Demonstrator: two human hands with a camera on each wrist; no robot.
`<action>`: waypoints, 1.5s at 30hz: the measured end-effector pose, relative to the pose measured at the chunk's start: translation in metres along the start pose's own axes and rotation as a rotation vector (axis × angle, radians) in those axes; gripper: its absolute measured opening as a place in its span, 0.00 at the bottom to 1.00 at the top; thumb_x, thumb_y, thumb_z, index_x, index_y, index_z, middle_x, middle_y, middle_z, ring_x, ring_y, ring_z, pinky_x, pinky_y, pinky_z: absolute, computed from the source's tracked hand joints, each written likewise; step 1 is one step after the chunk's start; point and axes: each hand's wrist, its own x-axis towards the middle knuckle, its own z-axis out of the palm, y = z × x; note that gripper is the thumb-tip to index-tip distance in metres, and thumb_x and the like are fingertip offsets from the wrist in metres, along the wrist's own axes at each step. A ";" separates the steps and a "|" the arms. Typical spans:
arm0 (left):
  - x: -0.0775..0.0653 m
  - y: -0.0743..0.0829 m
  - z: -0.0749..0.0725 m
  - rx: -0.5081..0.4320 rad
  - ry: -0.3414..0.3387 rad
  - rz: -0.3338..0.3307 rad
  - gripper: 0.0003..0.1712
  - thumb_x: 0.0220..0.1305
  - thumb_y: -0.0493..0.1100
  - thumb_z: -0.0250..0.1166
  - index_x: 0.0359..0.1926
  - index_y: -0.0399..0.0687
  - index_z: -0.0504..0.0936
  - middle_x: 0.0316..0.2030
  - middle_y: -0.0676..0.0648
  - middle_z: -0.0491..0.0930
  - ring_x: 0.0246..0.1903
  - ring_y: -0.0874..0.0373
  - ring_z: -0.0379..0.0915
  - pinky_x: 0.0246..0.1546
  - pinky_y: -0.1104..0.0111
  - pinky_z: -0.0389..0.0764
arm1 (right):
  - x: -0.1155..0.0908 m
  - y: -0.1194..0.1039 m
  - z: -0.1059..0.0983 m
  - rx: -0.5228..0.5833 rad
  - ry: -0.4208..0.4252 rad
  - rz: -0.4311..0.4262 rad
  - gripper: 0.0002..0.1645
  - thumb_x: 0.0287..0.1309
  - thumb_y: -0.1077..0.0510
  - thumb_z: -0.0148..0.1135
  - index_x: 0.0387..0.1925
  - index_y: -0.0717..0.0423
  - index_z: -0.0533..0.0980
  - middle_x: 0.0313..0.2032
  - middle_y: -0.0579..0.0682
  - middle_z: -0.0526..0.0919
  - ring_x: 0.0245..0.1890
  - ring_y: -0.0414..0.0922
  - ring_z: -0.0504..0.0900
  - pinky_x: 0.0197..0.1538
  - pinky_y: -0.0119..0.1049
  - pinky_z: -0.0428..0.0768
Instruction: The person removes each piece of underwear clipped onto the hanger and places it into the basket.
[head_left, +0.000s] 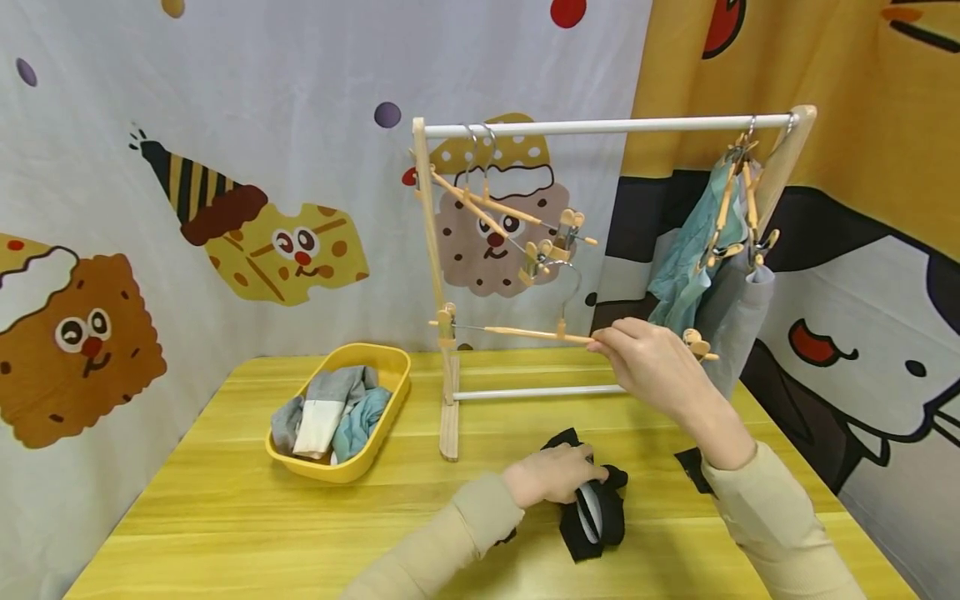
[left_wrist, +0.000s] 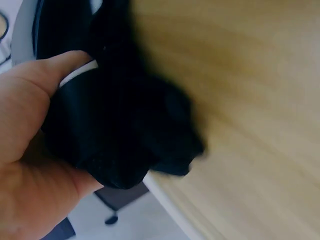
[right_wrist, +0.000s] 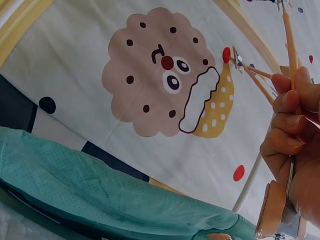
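My right hand (head_left: 652, 362) grips the bar of a wooden clip hanger (head_left: 525, 332) in front of the rack, its metal hook pointing up. In the right wrist view, the fingers curl round the bar, with one clip (right_wrist: 272, 210) beside the palm. Low over the table, my left hand (head_left: 558, 473) holds a bunched black cloth garment (head_left: 611, 517) that has a pale inner strip. The left wrist view shows the thumb across the black cloth (left_wrist: 85, 120), near a thin white edge; the garment's full shape is hidden in its folds.
A clothes rack (head_left: 615, 127) stands on the wooden table (head_left: 187, 517). Two bare clip hangers (head_left: 487, 204) hang at its left end. At its right end hang a teal garment (head_left: 693, 242) and a grey one (head_left: 738, 317). A yellow basket (head_left: 401, 387) on the left holds folded clothes.
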 end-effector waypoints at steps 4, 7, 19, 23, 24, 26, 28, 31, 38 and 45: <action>-0.015 -0.016 -0.011 -0.109 -0.004 -0.015 0.22 0.57 0.43 0.69 0.53 0.63 0.76 0.48 0.52 0.74 0.41 0.65 0.75 0.37 0.80 0.75 | -0.001 0.001 -0.002 -0.005 -0.002 0.011 0.07 0.55 0.59 0.65 0.29 0.62 0.81 0.22 0.51 0.79 0.20 0.42 0.76 0.23 0.33 0.77; -0.030 -0.027 -0.018 -0.168 0.010 -0.055 0.21 0.57 0.41 0.69 0.51 0.62 0.77 0.47 0.51 0.74 0.40 0.64 0.75 0.36 0.80 0.75 | -0.003 0.002 -0.005 -0.011 -0.001 0.023 0.05 0.49 0.64 0.69 0.29 0.62 0.81 0.22 0.51 0.79 0.20 0.42 0.77 0.24 0.34 0.78; -0.107 -0.082 -0.043 -0.377 0.204 -0.166 0.21 0.52 0.30 0.68 0.47 0.48 0.78 0.43 0.43 0.75 0.38 0.54 0.74 0.40 0.65 0.78 | -0.009 0.006 -0.010 -0.017 -0.004 0.052 0.05 0.54 0.61 0.66 0.29 0.61 0.82 0.22 0.50 0.79 0.19 0.41 0.75 0.21 0.32 0.76; -0.134 -0.105 -0.053 -0.394 0.291 -0.237 0.22 0.51 0.28 0.68 0.48 0.45 0.78 0.45 0.39 0.75 0.40 0.49 0.75 0.42 0.59 0.79 | -0.011 0.007 -0.011 -0.010 0.003 0.052 0.08 0.43 0.67 0.72 0.29 0.61 0.82 0.21 0.50 0.79 0.18 0.39 0.73 0.20 0.31 0.74; -0.141 -0.111 -0.056 -0.395 0.315 -0.257 0.22 0.50 0.28 0.67 0.48 0.45 0.78 0.45 0.39 0.75 0.41 0.48 0.75 0.42 0.58 0.79 | -0.011 0.007 -0.011 -0.010 0.006 0.051 0.08 0.42 0.68 0.72 0.29 0.61 0.82 0.21 0.50 0.79 0.17 0.39 0.73 0.20 0.31 0.73; -0.154 -0.122 -0.062 -0.385 0.361 -0.307 0.21 0.50 0.28 0.67 0.47 0.44 0.78 0.45 0.38 0.74 0.40 0.47 0.75 0.42 0.57 0.79 | -0.012 0.008 -0.011 -0.007 0.011 0.050 0.08 0.42 0.68 0.72 0.29 0.62 0.82 0.21 0.50 0.79 0.17 0.39 0.73 0.20 0.30 0.73; -0.167 -0.133 -0.067 -0.378 0.402 -0.366 0.21 0.50 0.28 0.67 0.46 0.44 0.78 0.43 0.39 0.74 0.39 0.47 0.74 0.40 0.56 0.78 | -0.012 0.008 -0.011 -0.009 0.017 0.048 0.09 0.40 0.69 0.73 0.29 0.62 0.82 0.21 0.50 0.79 0.17 0.39 0.73 0.20 0.30 0.74; -0.185 -0.150 -0.073 -0.374 0.470 -0.464 0.20 0.51 0.28 0.67 0.46 0.43 0.78 0.41 0.38 0.74 0.37 0.46 0.73 0.40 0.55 0.77 | -0.013 0.009 -0.012 -0.008 0.024 0.045 0.08 0.42 0.68 0.72 0.29 0.62 0.82 0.21 0.50 0.80 0.18 0.39 0.74 0.20 0.31 0.74; -0.211 -0.190 -0.067 -0.409 0.627 -0.748 0.19 0.57 0.30 0.62 0.51 0.39 0.74 0.46 0.31 0.70 0.44 0.35 0.70 0.46 0.44 0.73 | -0.014 0.010 -0.012 -0.009 0.030 0.042 0.30 0.67 0.46 0.42 0.29 0.62 0.82 0.21 0.51 0.79 0.17 0.39 0.73 0.20 0.31 0.74; -0.215 -0.222 -0.038 -0.482 0.630 -0.945 0.20 0.63 0.32 0.56 0.56 0.33 0.68 0.52 0.25 0.65 0.48 0.31 0.66 0.51 0.42 0.70 | -0.015 0.010 -0.013 0.004 0.016 0.055 0.32 0.66 0.43 0.39 0.29 0.61 0.82 0.20 0.49 0.79 0.17 0.38 0.72 0.20 0.30 0.74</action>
